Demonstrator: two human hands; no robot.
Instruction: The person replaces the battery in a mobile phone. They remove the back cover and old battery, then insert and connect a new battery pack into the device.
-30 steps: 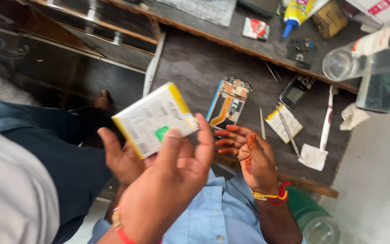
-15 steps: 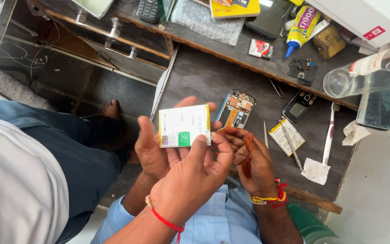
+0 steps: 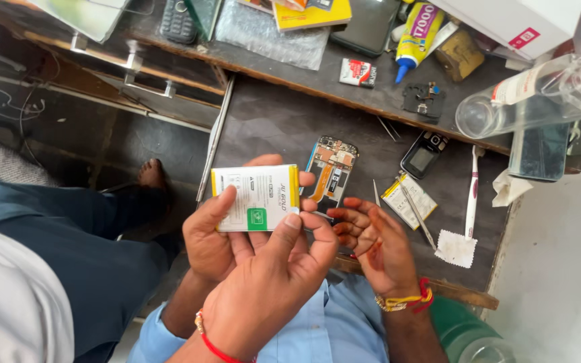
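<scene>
— Where is the battery (image 3: pixel 255 198)?

— Mid-frame, held up flat above the near edge of the tabletop (image 3: pixel 270 124), label facing the camera. A co-worker's hand (image 3: pixel 206 245) cups it from 9 o'clock, with the thumb over the left edge and fingertips showing behind the top and right edges.

— And the wearer's hands?

— The right hand (image 3: pixel 263 289) comes up from 6 o'clock, back to the camera, with its fingers loosely spread. One fingertip rests on the battery's lower right corner. The thumb is hidden, so I cannot tell whether it grips. The left hand is out of view.

— What lies around it?

— At 3 o'clock from the battery, just beside it, an opened phone (image 3: pixel 331 175) lies on the tabletop with its insides showing. The co-worker's other hand (image 3: pixel 378 245) sits at 4 o'clock, palm up, fingers curled, holding nothing. Past the phone at 3 o'clock lie tweezers (image 3: pixel 415 215) on a small pack, then a white brush (image 3: pixel 472 195). A keypad phone (image 3: pixel 423 153) is at 2 o'clock and a glue tube (image 3: pixel 415 37) at 1 o'clock, well apart.
</scene>
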